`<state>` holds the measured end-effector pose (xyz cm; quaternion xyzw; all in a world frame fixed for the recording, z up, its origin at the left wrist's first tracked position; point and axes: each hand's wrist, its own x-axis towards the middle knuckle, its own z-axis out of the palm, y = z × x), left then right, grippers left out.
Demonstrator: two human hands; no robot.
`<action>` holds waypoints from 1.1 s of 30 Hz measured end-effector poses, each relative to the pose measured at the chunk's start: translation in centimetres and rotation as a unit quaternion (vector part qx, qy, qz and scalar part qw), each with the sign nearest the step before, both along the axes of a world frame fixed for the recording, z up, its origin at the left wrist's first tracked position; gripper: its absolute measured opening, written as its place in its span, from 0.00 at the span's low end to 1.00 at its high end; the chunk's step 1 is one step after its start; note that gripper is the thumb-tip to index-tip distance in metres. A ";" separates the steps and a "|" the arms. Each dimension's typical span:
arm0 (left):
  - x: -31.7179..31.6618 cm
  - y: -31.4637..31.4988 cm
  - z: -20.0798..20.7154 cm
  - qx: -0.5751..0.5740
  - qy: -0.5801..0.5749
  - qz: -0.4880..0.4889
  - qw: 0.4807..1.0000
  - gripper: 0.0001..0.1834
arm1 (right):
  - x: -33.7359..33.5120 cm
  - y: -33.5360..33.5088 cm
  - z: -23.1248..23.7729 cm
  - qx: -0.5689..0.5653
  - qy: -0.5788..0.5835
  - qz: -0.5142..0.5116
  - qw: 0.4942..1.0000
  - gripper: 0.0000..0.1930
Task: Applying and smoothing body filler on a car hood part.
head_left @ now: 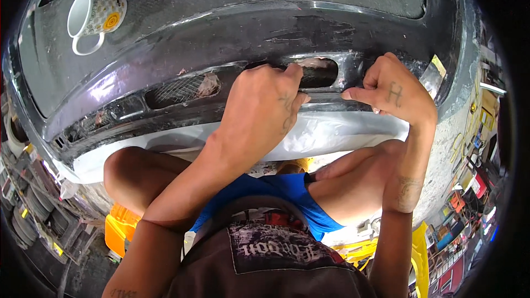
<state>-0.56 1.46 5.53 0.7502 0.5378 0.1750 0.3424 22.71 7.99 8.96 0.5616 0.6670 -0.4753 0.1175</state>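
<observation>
A dark, scuffed panel [232, 38], which looks like a vehicle body part with long oval cutouts, lies across in front of me. My left hand [262, 96] is closed at its near edge, between two cutouts, with the thumb below the curled fingers. My right hand [395, 91] is closed at the same edge, right of the right-hand cutout [317, 74]. Its thumb reaches left onto the narrow ledge [326, 97] running between the hands. What either hand's fingers hold, if anything, is hidden.
A white patterned mug [102, 19] lies at the far left on the panel. Silvery sheeting [326, 129] hangs below the near edge, over my bent legs. A yellow plastic item [419, 259] is at lower right, an orange one [121, 226] at lower left. Clutter lines both sides.
</observation>
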 end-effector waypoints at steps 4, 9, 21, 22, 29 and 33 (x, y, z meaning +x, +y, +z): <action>0.3 0.1 0.2 -0.005 0.006 -0.006 1.000 0.15 | 0.5 -0.3 -0.1 0.024 0.001 -0.007 1.000 0.23; 0.2 0.3 0.4 -0.010 0.013 -0.015 1.000 0.15 | 0.4 -0.2 0.3 0.001 -0.026 -0.001 1.000 0.22; 0.1 0.3 0.2 -0.008 0.034 -0.017 0.999 0.17 | 1.0 -0.4 -0.5 0.057 0.027 0.021 0.998 0.23; 0.2 0.3 0.3 -0.008 0.035 -0.018 0.999 0.17 | 1.0 -0.5 -0.5 0.057 0.027 0.020 0.998 0.23; 0.2 0.2 0.2 -0.008 0.038 -0.017 0.999 0.18 | 1.2 -0.8 -0.9 0.099 0.032 0.025 0.994 0.24; 0.0 0.2 0.4 -0.005 0.029 -0.018 0.999 0.18 | 1.1 -1.1 0.0 0.079 -0.024 0.008 0.997 0.21</action>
